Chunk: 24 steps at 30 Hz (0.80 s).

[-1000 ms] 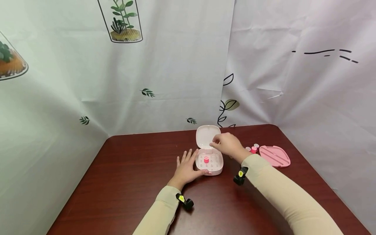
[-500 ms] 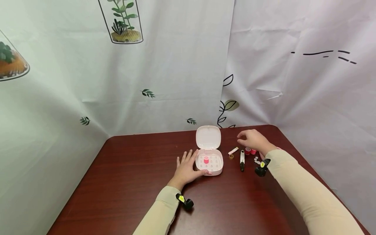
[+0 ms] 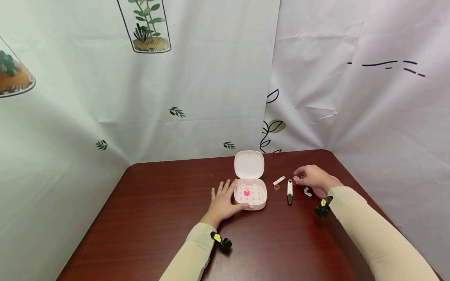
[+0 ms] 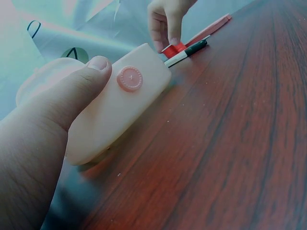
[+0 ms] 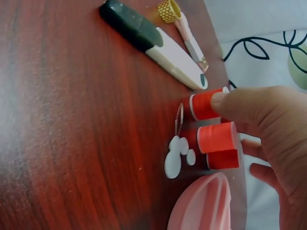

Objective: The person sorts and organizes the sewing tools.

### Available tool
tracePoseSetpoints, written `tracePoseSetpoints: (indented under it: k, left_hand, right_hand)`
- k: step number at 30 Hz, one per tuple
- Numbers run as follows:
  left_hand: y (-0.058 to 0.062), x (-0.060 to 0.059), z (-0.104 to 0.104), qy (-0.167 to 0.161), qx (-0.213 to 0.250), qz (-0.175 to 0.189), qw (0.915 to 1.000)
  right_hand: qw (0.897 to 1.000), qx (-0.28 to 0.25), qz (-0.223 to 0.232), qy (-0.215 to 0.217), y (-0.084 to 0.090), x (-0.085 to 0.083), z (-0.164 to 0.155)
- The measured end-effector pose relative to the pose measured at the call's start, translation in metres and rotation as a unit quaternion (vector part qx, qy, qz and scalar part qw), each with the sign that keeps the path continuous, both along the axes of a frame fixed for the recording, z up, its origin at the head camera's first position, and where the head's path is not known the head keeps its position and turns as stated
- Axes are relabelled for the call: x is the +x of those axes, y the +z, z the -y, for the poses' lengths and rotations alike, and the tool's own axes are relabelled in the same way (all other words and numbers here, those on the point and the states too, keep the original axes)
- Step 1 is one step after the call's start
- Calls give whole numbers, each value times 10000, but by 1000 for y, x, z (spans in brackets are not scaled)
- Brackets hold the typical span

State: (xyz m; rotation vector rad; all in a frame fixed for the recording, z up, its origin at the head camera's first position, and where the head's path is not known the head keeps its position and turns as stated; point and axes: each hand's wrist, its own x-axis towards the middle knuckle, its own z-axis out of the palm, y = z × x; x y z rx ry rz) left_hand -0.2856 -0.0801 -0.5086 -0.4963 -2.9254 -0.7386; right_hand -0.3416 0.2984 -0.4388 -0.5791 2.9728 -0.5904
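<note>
Pale pink is the open box (image 3: 256, 207); the left hand (image 3: 222, 203) lies at its left side, fingers spread, thumb at the front. Well apart to the right, a red spool (image 5: 204, 106) stands, its axis seemingly upright. The right hand (image 3: 313, 176), the nearer one, pinches it (the finger opposite the thumb is hidden). In the head view, this hand covers two more spools (image 5: 218, 137).
</note>
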Motion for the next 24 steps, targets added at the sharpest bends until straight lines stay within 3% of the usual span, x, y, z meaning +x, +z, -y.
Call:
tracePoseSetpoints:
  k: [9, 19, 24]
  left_hand:
    - [2, 2, 1, -44, 36, 31, 10000]
    - [3, 2, 0, -62, 90, -5, 9999]
    - [3, 2, 0, -38, 80, 13, 10000]
  right_hand:
    - [9993, 76, -350, 125, -8, 1, 0]
    - [9981, 103, -610, 15, 2, 1, 5]
    - [9949, 318, -957, 15, 11, 4, 15]
